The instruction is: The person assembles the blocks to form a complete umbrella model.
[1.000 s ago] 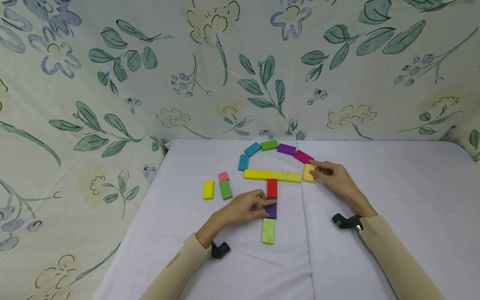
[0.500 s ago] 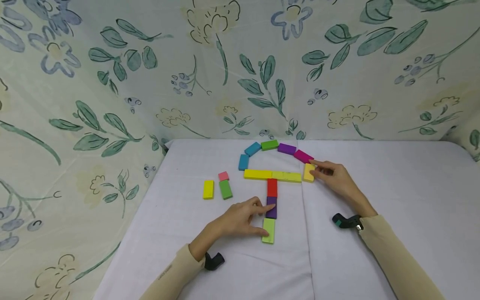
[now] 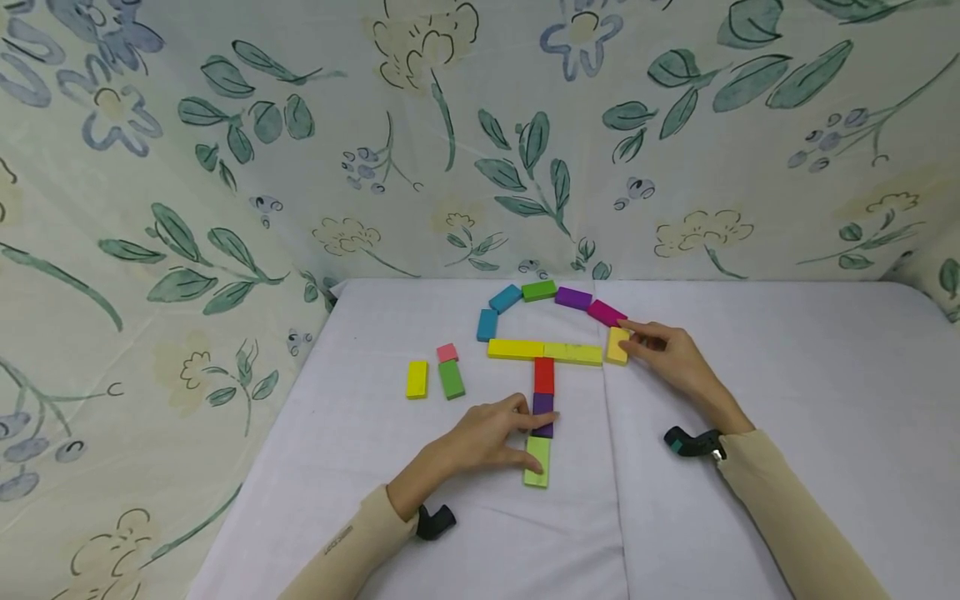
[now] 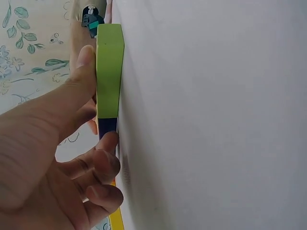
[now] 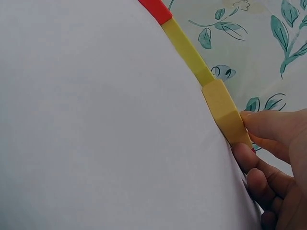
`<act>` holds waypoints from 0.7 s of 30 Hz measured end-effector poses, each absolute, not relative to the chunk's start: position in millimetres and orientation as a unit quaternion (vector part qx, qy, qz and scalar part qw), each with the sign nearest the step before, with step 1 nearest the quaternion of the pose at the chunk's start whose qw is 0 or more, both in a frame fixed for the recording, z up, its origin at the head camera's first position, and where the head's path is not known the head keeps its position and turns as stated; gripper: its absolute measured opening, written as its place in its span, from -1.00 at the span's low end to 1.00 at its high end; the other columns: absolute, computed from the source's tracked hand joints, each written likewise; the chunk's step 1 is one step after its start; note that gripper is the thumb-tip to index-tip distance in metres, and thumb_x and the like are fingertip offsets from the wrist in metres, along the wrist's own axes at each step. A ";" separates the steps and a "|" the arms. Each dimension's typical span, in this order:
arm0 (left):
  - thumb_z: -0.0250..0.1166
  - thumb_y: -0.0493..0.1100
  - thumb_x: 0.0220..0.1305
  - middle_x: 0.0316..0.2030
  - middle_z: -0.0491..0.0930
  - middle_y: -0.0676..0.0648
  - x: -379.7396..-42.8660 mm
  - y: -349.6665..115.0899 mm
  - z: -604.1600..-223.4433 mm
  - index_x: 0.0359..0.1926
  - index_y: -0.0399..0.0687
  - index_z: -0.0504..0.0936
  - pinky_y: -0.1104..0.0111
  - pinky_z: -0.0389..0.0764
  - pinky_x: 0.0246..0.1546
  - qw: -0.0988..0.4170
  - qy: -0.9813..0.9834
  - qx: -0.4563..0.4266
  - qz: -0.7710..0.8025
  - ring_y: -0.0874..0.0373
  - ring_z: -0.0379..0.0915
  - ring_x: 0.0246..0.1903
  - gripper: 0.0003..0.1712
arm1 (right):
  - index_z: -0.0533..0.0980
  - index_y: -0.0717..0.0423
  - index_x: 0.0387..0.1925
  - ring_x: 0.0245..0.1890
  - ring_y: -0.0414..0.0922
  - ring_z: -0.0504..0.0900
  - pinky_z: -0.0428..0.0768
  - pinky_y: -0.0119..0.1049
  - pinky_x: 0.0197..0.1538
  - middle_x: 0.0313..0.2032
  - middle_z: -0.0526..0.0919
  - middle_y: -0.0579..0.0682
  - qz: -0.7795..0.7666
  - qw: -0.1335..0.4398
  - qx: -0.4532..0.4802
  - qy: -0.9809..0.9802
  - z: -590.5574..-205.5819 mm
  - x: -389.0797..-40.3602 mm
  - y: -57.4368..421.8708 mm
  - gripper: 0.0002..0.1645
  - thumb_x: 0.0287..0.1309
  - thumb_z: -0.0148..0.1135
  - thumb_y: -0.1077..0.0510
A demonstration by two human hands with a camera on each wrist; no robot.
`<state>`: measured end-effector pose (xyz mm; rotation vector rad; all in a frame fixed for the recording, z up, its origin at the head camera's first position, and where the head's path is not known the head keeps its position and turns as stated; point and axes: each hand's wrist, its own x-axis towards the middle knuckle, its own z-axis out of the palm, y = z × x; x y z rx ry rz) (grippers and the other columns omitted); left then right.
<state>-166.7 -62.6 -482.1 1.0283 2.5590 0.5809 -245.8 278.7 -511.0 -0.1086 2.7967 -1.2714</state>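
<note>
In the head view, my left hand (image 3: 487,435) lies over the stem of a figure made of flat coloured blocks. Its index finger reaches across the dark purple block (image 3: 543,403), and the thumb rests on the lime green block (image 3: 536,477) below. The left wrist view shows the thumb along the lime block's face, other fingers loosely bent. With thumb and index finger, my right hand (image 3: 672,358) pinches the orange-yellow block (image 3: 617,347) at the arc's right end. A magenta block (image 3: 606,312) touches that index fingertip. Above the purple block sits a red block (image 3: 543,377).
Two yellow blocks (image 3: 515,349) form a horizontal bar under an arc of blue, green and purple blocks (image 3: 573,297). Left of the figure lie a yellow block (image 3: 417,380), a green block (image 3: 452,380) and a small pink block (image 3: 446,352). White cloth covers the table (image 3: 795,367).
My left hand has shifted down the stem: its thumb moved from the purple block onto the lime one, and its index finger now extends across the purple block. The right hand has stayed in place.
</note>
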 end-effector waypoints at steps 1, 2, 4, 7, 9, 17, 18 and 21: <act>0.54 0.22 0.12 -0.11 0.47 0.06 -166.9 -62.0 -482.2 0.47 0.41 0.43 0.56 0.29 -0.45 0.158 0.897 0.361 0.201 0.33 0.34 -0.29 -0.11 | 0.47 -0.03 0.43 -0.09 -0.02 0.39 0.40 -0.38 -0.20 -0.02 0.57 0.13 -0.414 0.034 -0.036 0.909 -511.0 -246.0 278.6 -0.32 0.41 0.25 -0.21; 0.54 0.23 0.11 -0.12 0.47 0.06 -167.3 -61.3 -482.4 0.46 0.41 0.43 0.56 0.27 -0.46 0.154 0.897 0.363 0.199 0.33 0.33 -0.31 -0.12 | 0.47 -0.03 0.43 -0.09 -0.02 0.39 0.40 -0.38 -0.19 -0.02 0.57 0.14 -0.414 0.034 -0.037 0.909 -511.1 -246.2 278.7 -0.32 0.41 0.25 -0.21; 0.53 0.25 0.11 -0.13 0.47 0.06 -167.9 -59.8 -482.9 0.45 0.41 0.44 0.56 0.26 -0.48 0.147 0.899 0.365 0.194 0.34 0.32 -0.33 -0.13 | 0.47 -0.03 0.43 -0.09 -0.02 0.39 0.40 -0.38 -0.19 -0.02 0.57 0.14 -0.415 0.034 -0.038 0.909 -511.0 -246.3 278.8 -0.32 0.42 0.25 -0.21; 0.52 0.26 0.11 -0.13 0.49 0.06 -168.8 -57.8 -483.6 0.44 0.40 0.45 0.56 0.25 -0.49 0.138 0.901 0.367 0.186 0.34 0.32 -0.32 -0.13 | 0.47 -0.03 0.43 -0.09 -0.02 0.39 0.40 -0.39 -0.19 -0.02 0.58 0.14 -0.415 0.033 -0.039 0.908 -510.7 -246.0 278.9 -0.32 0.42 0.25 -0.20; 0.52 0.27 0.10 -0.12 0.49 0.06 -169.4 -56.6 -484.2 0.45 0.40 0.45 0.57 0.26 -0.48 0.134 0.903 0.369 0.178 0.35 0.32 -0.32 -0.13 | 0.47 -0.02 0.43 -0.09 -0.02 0.39 0.40 -0.39 -0.20 -0.03 0.57 0.14 -0.415 0.032 -0.040 0.909 -511.0 -245.8 279.1 -0.33 0.42 0.25 -0.19; 0.52 0.29 0.10 -0.08 0.49 0.03 -168.8 -56.2 -482.7 0.51 0.33 0.38 0.57 0.29 -0.49 0.129 0.907 0.359 0.177 0.34 0.34 -0.29 -0.04 | 0.48 0.01 0.42 -0.11 -0.02 0.39 0.39 -0.39 -0.21 -0.04 0.57 0.14 -0.416 0.025 -0.040 0.908 -511.8 -245.8 278.3 -0.34 0.43 0.25 -0.17; 0.52 0.29 0.10 -0.08 0.48 0.02 -169.1 -56.6 -482.3 0.52 0.31 0.37 0.57 0.28 -0.50 0.126 0.908 0.356 0.180 0.33 0.33 -0.30 -0.03 | 0.48 0.01 0.42 -0.11 -0.02 0.39 0.39 -0.39 -0.21 -0.04 0.58 0.14 -0.416 0.025 -0.040 0.908 -511.8 -245.8 278.1 -0.34 0.43 0.25 -0.17; 0.51 0.32 0.11 -0.10 0.44 0.01 -170.6 -58.0 -480.4 0.53 0.27 0.35 0.54 0.23 -0.53 0.112 0.915 0.341 0.183 0.30 0.30 -0.40 0.00 | 0.48 0.02 0.42 -0.11 -0.02 0.39 0.40 -0.39 -0.21 -0.04 0.58 0.15 -0.416 0.026 -0.040 0.908 -511.3 -245.5 278.3 -0.34 0.43 0.26 -0.16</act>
